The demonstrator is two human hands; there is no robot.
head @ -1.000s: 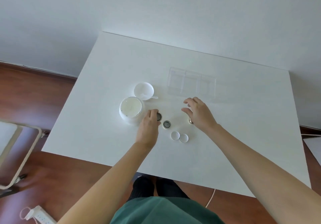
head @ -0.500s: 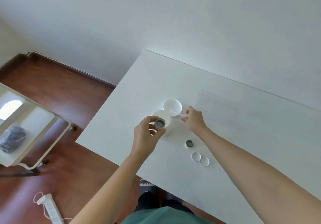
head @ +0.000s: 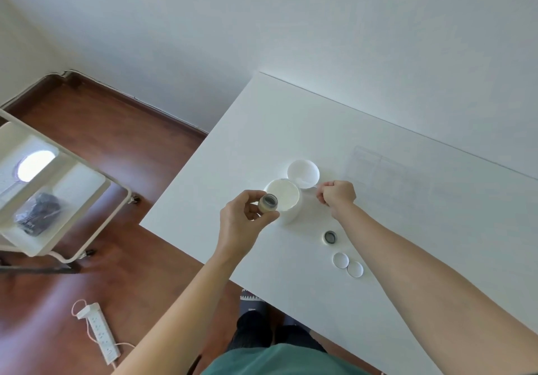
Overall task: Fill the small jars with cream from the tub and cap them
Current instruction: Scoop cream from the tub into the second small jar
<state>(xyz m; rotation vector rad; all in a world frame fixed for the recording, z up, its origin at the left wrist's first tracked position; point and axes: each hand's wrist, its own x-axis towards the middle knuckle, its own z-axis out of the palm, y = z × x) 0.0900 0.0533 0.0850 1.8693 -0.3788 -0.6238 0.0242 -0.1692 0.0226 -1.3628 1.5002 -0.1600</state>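
White cream fills tub (head: 283, 197) | left hand (head: 243, 223) pinches small jar (head: 267, 203); right hand (head: 337, 195) fisted, contents unclear

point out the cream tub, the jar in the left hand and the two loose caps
cream tub (head: 283, 197): head view, on the cream surface inside
jar in the left hand (head: 268, 202): head view, on its open mouth
two loose caps (head: 341, 260): head view, centre of the farther cap
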